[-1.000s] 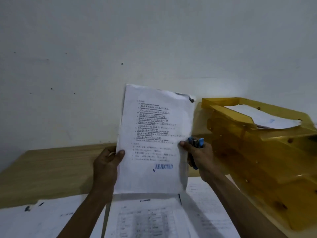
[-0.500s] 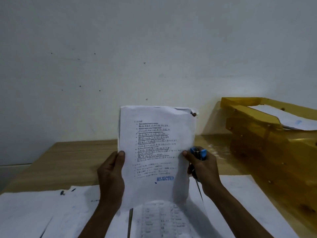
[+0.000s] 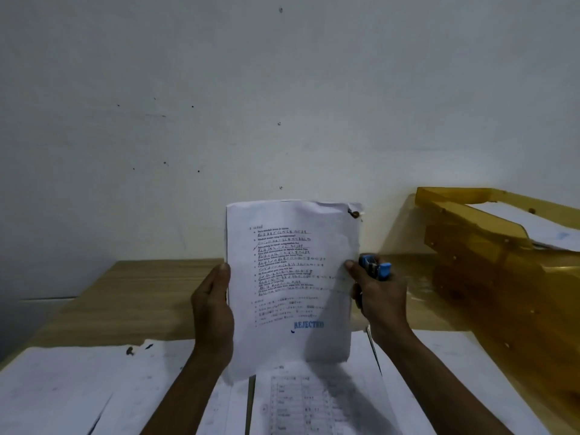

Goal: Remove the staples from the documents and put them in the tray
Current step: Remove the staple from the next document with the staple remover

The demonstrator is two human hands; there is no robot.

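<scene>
Since a second ago the document [image 3: 292, 277] has sunk lower in view, both hands keeping it upright, and the tray [image 3: 470, 243] has slid toward 3 o'clock. Nearest, at 6 o'clock, loose sheets [image 3: 78, 387] lie on the table [image 3: 141, 293]. Above them, at 7 o'clock, the left hand [image 3: 213, 312] has its grip closed on the document's left edge. At 5 o'clock the right hand [image 3: 381, 306] pinches the right edge, its curled fingers also holding a blue staple remover [image 3: 375, 270]. A dark staple [image 3: 354, 213] marks the top right corner. Beyond, the yellow tray holds paper against the wall [image 3: 282, 89].
</scene>
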